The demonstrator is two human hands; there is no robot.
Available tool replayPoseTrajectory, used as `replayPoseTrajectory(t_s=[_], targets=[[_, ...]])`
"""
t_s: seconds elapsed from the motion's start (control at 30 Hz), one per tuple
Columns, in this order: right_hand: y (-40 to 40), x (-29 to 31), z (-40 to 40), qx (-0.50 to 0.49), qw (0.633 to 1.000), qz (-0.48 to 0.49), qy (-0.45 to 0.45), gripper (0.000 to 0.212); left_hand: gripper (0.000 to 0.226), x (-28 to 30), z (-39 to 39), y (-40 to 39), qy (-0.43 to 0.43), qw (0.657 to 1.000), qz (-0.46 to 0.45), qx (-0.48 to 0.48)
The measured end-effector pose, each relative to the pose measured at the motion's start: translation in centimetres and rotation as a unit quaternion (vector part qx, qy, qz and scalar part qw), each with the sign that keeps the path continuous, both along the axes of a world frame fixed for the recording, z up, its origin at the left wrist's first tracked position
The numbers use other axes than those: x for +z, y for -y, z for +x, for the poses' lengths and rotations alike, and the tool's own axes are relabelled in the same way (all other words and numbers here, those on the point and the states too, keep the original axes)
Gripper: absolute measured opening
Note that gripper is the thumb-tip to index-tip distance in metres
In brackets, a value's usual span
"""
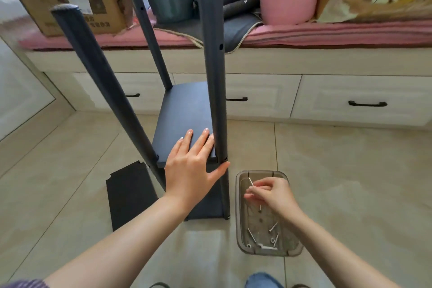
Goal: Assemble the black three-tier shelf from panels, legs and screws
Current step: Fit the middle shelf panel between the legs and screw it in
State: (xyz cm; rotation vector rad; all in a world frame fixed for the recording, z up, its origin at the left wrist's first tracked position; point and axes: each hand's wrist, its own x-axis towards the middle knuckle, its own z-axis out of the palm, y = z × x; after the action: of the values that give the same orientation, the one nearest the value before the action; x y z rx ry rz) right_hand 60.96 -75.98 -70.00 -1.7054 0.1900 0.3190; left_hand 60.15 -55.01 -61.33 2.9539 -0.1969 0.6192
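Pressing flat with straight fingers on the black shelf panel [184, 114] at frame centre, the left hand [190, 166] touches the near-right leg [214, 77] with its thumb, while lower right the right hand [271, 194] pinches a screw [250, 182] above the grey tray [240, 236]

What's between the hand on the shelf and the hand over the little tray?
In the head view, one upright black leg stands between the left hand and right hand.
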Motion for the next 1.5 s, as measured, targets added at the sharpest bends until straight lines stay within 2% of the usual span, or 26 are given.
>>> replayPoseTrajectory(t_s=[0.07, 0.17, 0.33, 0.53, 1.0, 1.33, 1.5], targets=[[-0.5, 3.1, -1.2, 0.011, 0.998, 0.053, 0.033, 0.017, 0.07, 0.2, -0.1, 0.0, -0.013, 1.0, -0.003, -0.002], [-1.3, 6.8, -2.6, 0.026, 0.993, 0.075, 0.09, 0.017, 0.072, 0.5, -0.4, 0.0, -0.019, 1.0, -0.014, -0.007], [-2.6, 10.1, -3.7, 0.034, 0.989, 0.007, 0.143, 0.009, 0.073, 0.8, -0.5, -0.2, -0.021, 1.0, -0.003, -0.014], [-3.8, 10.2, -3.7, 0.044, 0.979, -0.06, 0.189, 0.003, 0.074, 0.3, -0.4, -0.9, -0.02, 1.0, -0.005, -0.022], [-4.2, 10.0, -3.0, 0.028, 0.979, -0.044, 0.199, 0.002, 0.073, -0.5, -0.3, -1.0, 0.036, 0.999, -0.009, -0.023], [-4.8, 9.8, -2.2, 0.031, 0.977, -0.04, 0.205, 0.002, 0.074, -0.7, -0.2, -1.1, 0.037, 0.999, -0.014, -0.022], [-4.9, 9.6, -2.2, 0.037, 0.968, -0.071, 0.237, 0.001, 0.075, -0.8, -0.1, -1.2, 0.028, 0.999, -0.012, -0.025]])
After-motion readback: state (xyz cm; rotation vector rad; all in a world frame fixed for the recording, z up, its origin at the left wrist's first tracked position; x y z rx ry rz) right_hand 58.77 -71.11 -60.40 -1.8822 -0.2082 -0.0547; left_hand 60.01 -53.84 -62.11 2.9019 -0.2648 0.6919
